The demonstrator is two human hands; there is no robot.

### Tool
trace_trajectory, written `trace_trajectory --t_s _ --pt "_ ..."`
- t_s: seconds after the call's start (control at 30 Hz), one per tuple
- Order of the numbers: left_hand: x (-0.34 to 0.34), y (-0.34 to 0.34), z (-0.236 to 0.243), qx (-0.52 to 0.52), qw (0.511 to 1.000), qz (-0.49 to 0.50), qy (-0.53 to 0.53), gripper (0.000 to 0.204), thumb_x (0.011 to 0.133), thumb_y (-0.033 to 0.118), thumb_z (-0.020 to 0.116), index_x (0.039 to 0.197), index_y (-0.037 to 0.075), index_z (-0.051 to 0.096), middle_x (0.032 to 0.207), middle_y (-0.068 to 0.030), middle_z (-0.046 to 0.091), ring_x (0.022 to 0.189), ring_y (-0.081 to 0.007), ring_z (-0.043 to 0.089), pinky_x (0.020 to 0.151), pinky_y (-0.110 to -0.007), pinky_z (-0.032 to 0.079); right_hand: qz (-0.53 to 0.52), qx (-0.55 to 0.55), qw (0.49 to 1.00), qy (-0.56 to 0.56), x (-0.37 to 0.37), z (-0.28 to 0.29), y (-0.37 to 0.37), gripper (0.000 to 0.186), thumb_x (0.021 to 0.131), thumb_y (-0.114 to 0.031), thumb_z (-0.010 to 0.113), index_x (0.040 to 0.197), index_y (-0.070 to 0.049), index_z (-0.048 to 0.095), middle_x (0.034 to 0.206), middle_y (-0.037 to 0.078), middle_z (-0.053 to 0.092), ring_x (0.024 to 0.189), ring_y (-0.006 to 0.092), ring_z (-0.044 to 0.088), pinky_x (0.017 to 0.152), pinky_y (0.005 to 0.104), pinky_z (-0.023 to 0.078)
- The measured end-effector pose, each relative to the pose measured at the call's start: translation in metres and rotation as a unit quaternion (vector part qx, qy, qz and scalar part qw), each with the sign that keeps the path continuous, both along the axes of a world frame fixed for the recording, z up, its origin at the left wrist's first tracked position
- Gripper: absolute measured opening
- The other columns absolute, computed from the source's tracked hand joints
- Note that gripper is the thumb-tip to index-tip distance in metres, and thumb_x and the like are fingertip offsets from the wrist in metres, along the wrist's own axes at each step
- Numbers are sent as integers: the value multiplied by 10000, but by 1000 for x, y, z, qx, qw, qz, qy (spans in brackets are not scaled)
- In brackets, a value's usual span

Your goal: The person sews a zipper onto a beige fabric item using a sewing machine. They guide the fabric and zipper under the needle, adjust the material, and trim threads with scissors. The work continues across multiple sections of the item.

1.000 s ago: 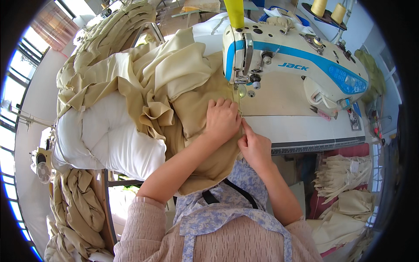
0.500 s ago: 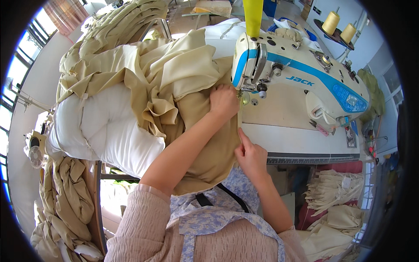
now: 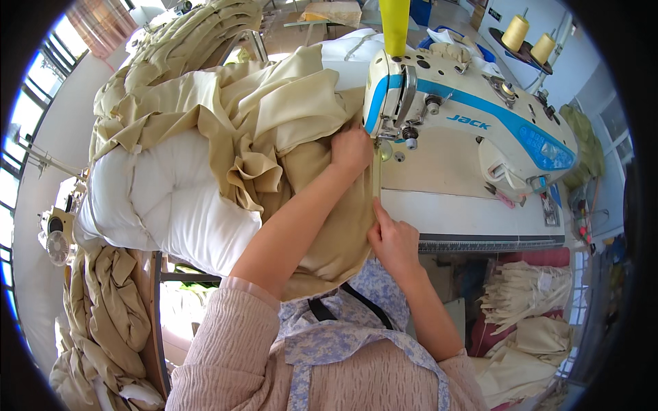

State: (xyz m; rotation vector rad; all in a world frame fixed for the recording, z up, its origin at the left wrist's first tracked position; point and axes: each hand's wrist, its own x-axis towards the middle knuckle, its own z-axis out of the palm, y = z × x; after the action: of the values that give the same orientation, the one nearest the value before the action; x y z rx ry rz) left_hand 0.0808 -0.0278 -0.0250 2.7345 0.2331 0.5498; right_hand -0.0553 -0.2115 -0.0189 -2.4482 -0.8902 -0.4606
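Note:
Tan fabric (image 3: 319, 229) lies across the sewing bed, its right edge running up to the needle area of a white and blue sewing machine (image 3: 473, 113). My left hand (image 3: 351, 151) is closed on the fabric just left of the presser foot, its fingertips partly hidden. Lower along the same edge, my right hand (image 3: 395, 241) has its index finger stretched along the cloth and its other fingers curled, pinching the border. White padded filling (image 3: 178, 195) bulges out from under the tan folds to the left.
Two cones of yellow thread (image 3: 515, 33) stand at the back right. A yellow upright piece (image 3: 395, 27) rises behind the machine head. Tan cloth (image 3: 106, 308) hangs at the lower left; cream fabric pieces (image 3: 524, 294) are stacked below the table's right side. Small snips (image 3: 504, 195) lie on the bed.
My left hand has shifted slightly away from me beside the presser foot, and the fabric's near hem has moved up a little with it. My right hand stays at the edge.

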Motion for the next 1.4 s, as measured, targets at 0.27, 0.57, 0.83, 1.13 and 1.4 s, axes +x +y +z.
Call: trace_trajectory --t_s 0.27,0.57,0.83,1.13,1.4 --pt "-97 59 95 -179 968 -174 37 289 1067 211 538 1178 -20 672 1010 -172 738 953 -290 715 862 -398 557 120 60 989 62 -24 33 -24 394 830 -269 801 1182 -114 715 1055 40 635 938 216 607 840 374 500" --pt "-437 210 37 -551 792 248 -84 654 1072 609 403 917 19 638 678 -67 642 534 -152 608 504 -257 471 356 -30 932 -61 -80 21 21 390 805 -177 769 1187 -108 735 954 -19 640 899 155 606 857 344 472" --pt "-356 322 34 -701 609 198 -313 680 1031 537 512 1552 110 417 1526 -115 503 1387 -338 498 1134 -526 451 311 139 940 6 -86 64 15 252 837 -162 789 1075 -81 783 750 26 669 677 194 643 599 325 517" --pt "-221 413 278 -6 940 333 75 504 1034 437 557 1018 -51 679 878 -156 688 719 -220 679 612 -352 522 284 149 945 61 -101 9 75 212 875 -234 768 842 -79 627 756 43 622 759 231 639 638 372 519" --pt "-164 44 146 143 947 -288 -29 344 1029 239 600 1327 69 626 1322 -139 641 1308 -310 569 1042 -445 491 338 131 931 38 -96 25 41 223 871 -236 773 798 -88 623 717 40 589 713 231 615 618 371 506"
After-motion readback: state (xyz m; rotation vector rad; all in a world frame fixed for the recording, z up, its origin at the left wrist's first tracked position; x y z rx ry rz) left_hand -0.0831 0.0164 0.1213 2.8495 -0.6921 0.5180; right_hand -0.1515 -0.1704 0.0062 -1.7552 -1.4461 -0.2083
